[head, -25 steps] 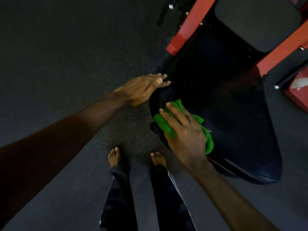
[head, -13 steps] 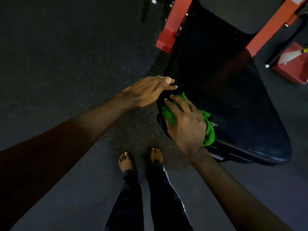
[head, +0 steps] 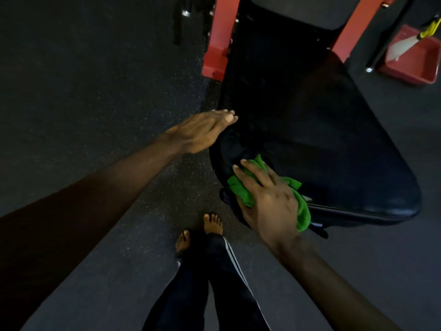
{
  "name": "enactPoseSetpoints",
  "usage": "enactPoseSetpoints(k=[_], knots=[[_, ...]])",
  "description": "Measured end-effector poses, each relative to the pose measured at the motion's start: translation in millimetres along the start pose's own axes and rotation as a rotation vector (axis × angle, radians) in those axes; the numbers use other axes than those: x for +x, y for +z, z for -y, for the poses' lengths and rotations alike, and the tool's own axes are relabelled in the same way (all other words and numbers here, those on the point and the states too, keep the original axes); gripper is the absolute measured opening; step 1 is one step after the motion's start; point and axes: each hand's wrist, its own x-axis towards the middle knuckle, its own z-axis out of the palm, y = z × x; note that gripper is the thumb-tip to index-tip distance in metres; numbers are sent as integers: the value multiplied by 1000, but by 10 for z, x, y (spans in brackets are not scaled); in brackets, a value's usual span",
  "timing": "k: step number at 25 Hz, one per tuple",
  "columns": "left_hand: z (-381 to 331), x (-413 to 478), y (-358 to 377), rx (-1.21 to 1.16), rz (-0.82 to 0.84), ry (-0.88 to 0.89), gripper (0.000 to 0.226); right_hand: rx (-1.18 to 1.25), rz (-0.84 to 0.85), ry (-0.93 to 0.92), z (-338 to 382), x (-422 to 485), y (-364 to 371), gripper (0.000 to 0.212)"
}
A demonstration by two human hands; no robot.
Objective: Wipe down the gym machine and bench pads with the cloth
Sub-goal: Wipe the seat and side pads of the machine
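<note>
A wide black bench pad point(head: 322, 149) on a red machine frame point(head: 220, 41) fills the upper right. My right hand point(head: 267, 199) lies flat with straight fingers on a crumpled green cloth point(head: 303, 211), pressing it against the pad's near left corner. My left hand point(head: 202, 132) rests with straight fingers on the pad's left edge, a little farther up than the cloth. A second, greyer pad point(head: 310, 10) sits at the top between the two red bars.
Dark speckled rubber floor point(head: 83, 91) spreads to the left and below. My bare feet point(head: 212, 223) stand just short of the pad's near corner. A red tray point(head: 410, 60) with a white tool in it lies on the floor at the upper right.
My right hand slid the cloth along the pad's near left corner, toward its front edge. The left hand shifted slightly up the pad's edge. The view moved closer over the pad.
</note>
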Motion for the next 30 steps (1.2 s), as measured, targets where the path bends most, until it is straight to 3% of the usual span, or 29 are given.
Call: enactPoseSetpoints(k=[8,12,15,23,30], knots=[[340,168,61,38,1,170,53,-47,2,156,530,673,209,55],[424,248,-35,37,58,193,51,43,-3,160,376,415,10,53],[471,247,-67,32,107,222,52,83,-13,275,385,296,-80,57],[583,307,-174,61,152,317,55,130,8,515,410,1223,169,42],[597,344,-208,138,89,372,55,151,-28,521,414,751,-75,46]])
